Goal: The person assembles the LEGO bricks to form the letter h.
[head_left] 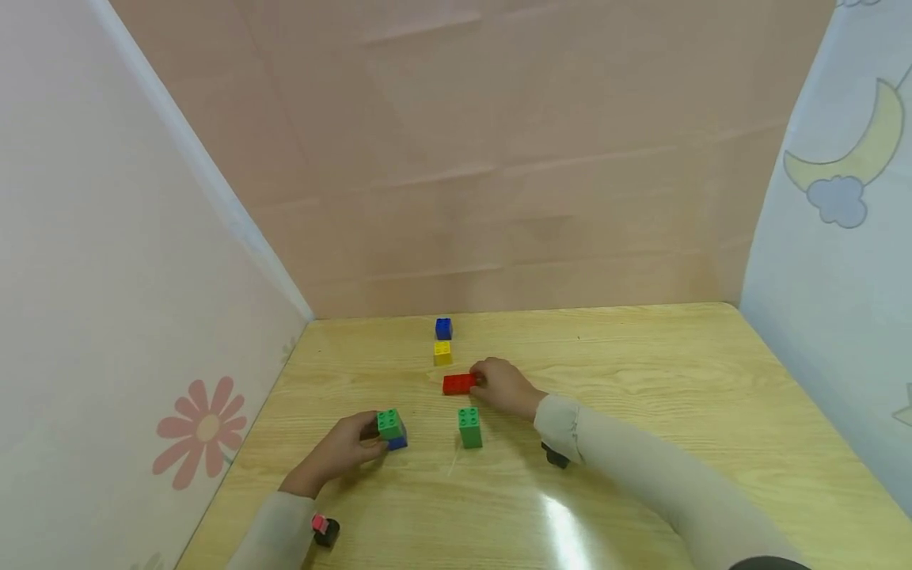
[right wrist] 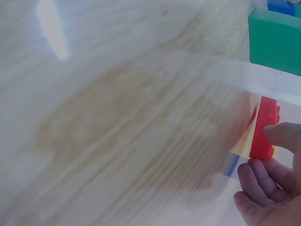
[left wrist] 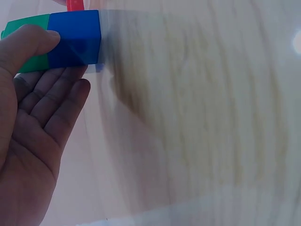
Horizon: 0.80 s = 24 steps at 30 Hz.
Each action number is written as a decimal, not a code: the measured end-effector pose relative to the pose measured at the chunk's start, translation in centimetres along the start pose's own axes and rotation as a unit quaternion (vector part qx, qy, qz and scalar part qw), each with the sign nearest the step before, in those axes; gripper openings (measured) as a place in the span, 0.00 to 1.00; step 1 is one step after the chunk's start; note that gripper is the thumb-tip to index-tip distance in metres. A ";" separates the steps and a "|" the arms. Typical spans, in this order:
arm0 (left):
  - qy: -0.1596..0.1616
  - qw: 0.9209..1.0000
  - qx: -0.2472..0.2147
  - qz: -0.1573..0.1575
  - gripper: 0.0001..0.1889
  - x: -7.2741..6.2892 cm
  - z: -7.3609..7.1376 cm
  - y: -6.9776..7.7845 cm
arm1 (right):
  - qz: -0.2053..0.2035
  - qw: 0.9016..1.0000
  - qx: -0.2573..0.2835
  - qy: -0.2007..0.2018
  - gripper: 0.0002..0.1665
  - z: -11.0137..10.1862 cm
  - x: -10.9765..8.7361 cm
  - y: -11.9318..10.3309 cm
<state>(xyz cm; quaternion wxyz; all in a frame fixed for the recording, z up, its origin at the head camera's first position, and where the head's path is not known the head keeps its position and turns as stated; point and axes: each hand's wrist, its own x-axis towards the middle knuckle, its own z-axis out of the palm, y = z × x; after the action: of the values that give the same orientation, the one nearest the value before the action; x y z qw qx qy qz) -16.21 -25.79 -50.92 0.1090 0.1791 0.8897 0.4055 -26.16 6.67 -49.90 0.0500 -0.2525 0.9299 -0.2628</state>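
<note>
My left hand [head_left: 340, 450] grips a two-brick stack, a green toy brick [head_left: 389, 423] on top of a blue brick [left wrist: 75, 38]. In the left wrist view the thumb lies across the stack's side, fingers behind it. My right hand [head_left: 507, 388] pinches the right end of a flat red brick [head_left: 457, 385] between thumb and fingers, as the right wrist view also shows. A taller green block [head_left: 470, 429] stands on the table between the hands, just nearer than the red brick.
Beyond the red brick sit a yellow brick [head_left: 442, 355] and, behind it, a small blue brick [head_left: 444, 329]. The wooden table [head_left: 627, 356] ends at a beige back wall [head_left: 499, 158], with a patterned wall on either side.
</note>
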 end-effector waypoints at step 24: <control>-0.040 0.999 0.013 0.026 0.19 3.1 1.6 1.4 | -0.012 0.996 0.070 0.049 0.20 -3.4 -2.8 -1.9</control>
<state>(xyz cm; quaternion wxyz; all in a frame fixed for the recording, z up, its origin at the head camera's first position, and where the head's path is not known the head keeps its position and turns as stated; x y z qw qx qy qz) -18.17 -22.64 -51.06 0.1314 0.2201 0.8849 0.3890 -23.68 8.27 -46.14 0.0183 -0.2463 0.9075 -0.3399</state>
